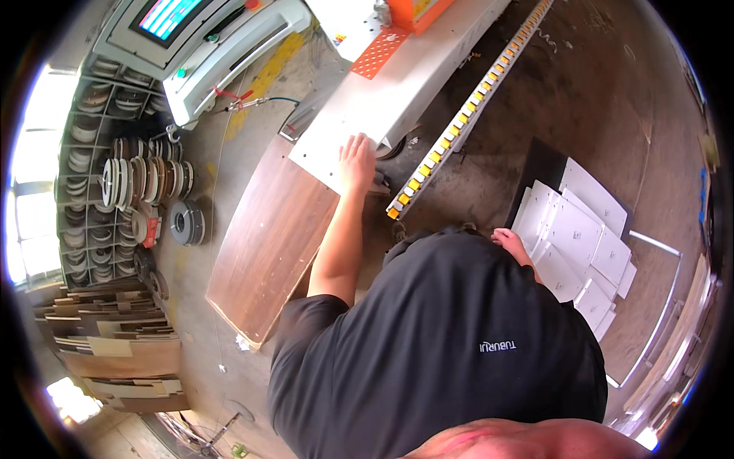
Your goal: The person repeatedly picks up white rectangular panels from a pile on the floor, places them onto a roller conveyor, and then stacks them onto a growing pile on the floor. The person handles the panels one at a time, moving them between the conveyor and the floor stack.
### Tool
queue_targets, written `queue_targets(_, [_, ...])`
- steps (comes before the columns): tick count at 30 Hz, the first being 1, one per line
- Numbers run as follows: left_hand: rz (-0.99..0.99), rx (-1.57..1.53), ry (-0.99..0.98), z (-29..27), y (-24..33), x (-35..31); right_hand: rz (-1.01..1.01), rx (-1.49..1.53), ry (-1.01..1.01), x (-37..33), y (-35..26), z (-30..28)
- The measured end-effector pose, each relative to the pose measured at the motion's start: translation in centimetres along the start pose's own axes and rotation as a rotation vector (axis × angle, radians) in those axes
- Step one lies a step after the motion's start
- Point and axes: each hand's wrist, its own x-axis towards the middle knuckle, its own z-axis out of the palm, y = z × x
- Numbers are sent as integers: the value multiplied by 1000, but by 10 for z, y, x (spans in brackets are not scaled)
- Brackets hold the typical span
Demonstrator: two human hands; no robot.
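Observation:
My left hand (356,162) lies flat, fingers stretched, on the end of a long white machine beam (367,115). Just below it, a brown wood-grain panel (264,237) slants toward the lower left. My right hand (512,243) hangs by my right side with its fingers loosely bent, and I see nothing in it. Beside that hand, several white panels (573,229) overlap in a pile on a dark board (539,164). Whether the hand touches the pile, I cannot tell.
A rail with yellow rollers (466,111) runs diagonally beyond my body. At upper left stands a control panel (172,34) with a lit screen. Rolls of edge banding (145,180) fill a rack at left, above stacked boards (115,344). A metal frame (665,306) lies at right.

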Motion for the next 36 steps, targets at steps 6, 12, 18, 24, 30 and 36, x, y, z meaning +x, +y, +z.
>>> queue_targets(6, [164, -27, 110, 47, 2, 43, -36, 50, 8, -7, 30, -64])
queue_targets(12, [20, -182, 86, 77, 84, 77, 106, 272, 212, -57, 70, -113])
queue_targets(18, [61, -537, -426, 108, 275, 65, 42, 146, 378, -84, 175, -122])
queue_targets(24, [376, -478, -1218, 229, 396, 63, -113, 41, 440, -92, 288, -71])
queue_targets(30, [436, -433, -1549, 382, 493, 84, 322, 693, 557, -101, 210, -50])
queue_targets(36, [521, -333, -1692, 597, 563, 96, 489, 1047, 690, -105, 105, -26])
